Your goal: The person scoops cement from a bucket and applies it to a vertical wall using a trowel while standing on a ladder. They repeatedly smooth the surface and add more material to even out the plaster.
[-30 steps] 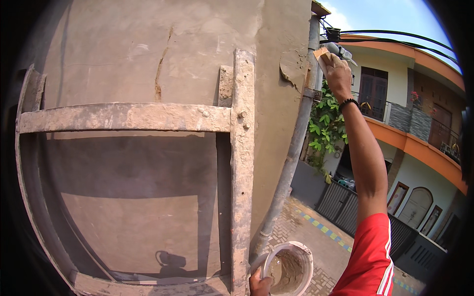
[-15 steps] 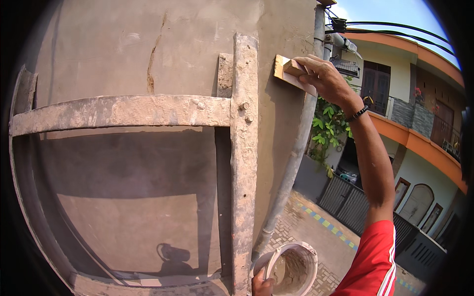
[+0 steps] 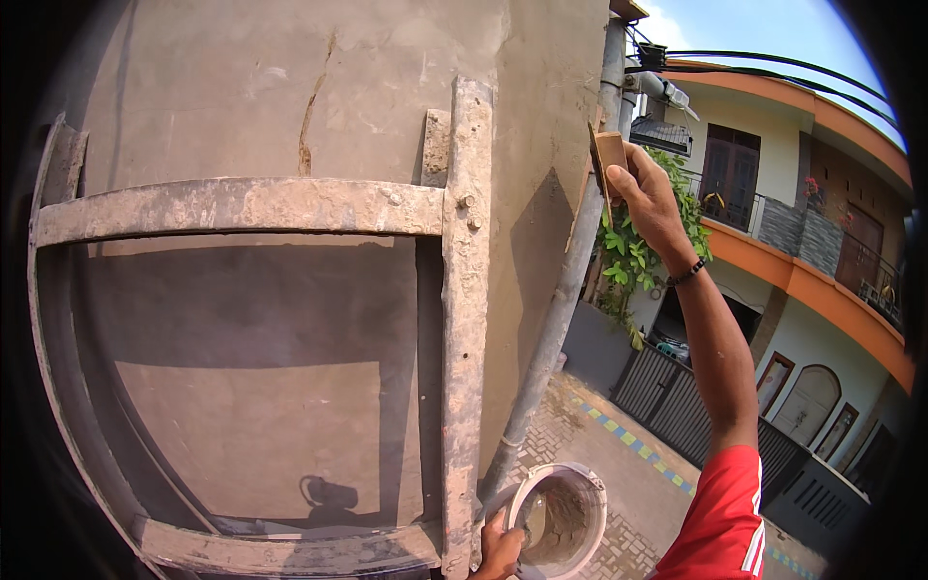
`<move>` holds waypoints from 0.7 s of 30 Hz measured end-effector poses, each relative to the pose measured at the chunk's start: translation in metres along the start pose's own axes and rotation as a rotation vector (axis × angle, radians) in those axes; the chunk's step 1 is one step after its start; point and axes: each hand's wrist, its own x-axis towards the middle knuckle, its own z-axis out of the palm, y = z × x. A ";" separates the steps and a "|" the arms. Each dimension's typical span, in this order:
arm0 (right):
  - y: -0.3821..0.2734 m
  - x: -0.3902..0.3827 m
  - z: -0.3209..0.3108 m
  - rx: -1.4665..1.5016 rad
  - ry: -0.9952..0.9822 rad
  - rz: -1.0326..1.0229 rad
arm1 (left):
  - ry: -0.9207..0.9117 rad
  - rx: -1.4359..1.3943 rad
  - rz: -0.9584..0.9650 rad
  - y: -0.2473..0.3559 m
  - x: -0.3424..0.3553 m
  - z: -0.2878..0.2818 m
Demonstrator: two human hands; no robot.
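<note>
At upper right my right hand grips a float by its wooden handle; the board stands nearly edge-on at the wall's right edge, beside a grey downpipe. The grey plastered wall has a damper-looking strip here and casts or carries a pointed shadow below the float. At bottom centre my left hand is closed on the side of a pale bucket with wet grey mortar inside, next to the lowest part of the metal frame.
A mortar-crusted scaffold frame covers much of the left, before the wall. Overhead cables and a leafy plant lie beyond the pipe. A paved lane, dark gate and two-storey house are on the right.
The float went from high by the pipe down-left onto the wall face, then back right to the edge, now turned upright. My left hand stays at the bucket. The view shifted slightly.
</note>
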 end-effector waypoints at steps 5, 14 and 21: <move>-0.002 0.096 -0.032 -0.234 0.100 -0.110 | 0.029 0.005 0.373 -0.028 0.006 -0.005; 0.007 -0.001 0.057 -0.591 -0.116 -0.394 | -0.016 -0.212 -0.072 0.005 0.001 -0.002; -0.009 0.035 -0.010 -0.370 0.025 -0.154 | -0.039 -0.196 -0.094 0.007 -0.001 0.005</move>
